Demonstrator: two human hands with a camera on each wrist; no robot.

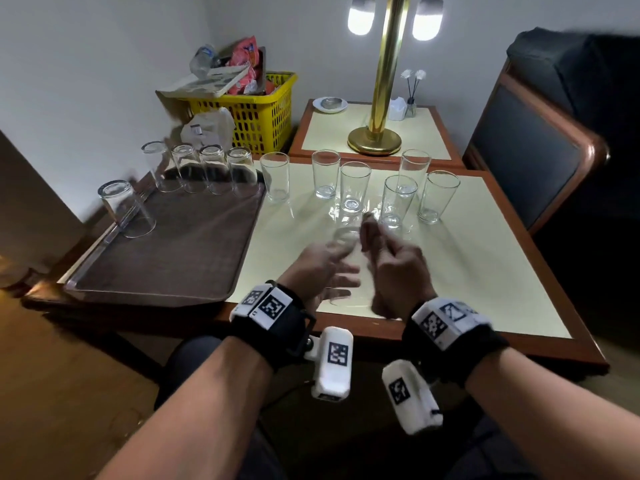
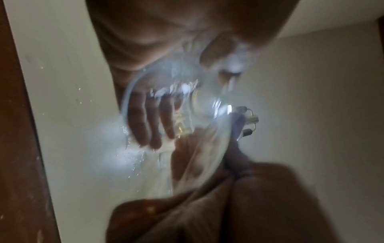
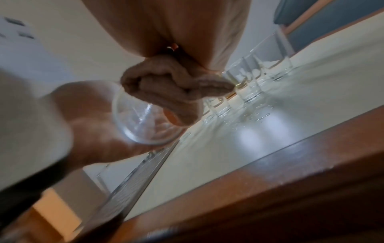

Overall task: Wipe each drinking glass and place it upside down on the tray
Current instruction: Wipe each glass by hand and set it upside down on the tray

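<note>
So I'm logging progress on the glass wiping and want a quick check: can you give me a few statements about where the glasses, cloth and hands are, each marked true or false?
1. Five glasses stand upside down on the tray. True.
2. The left hand holds a glass over the table. True.
3. The right hand is empty. False: it grips a tan cloth at the mouth of the held glass.
4. Six glasses stand upright on the table beyond the hands. True.
5. The tray sits to the person's right of the upright glasses. False: it lies to their left.
6. The table around the glasses is dry. False: water droplets show in the right wrist view.
</note>
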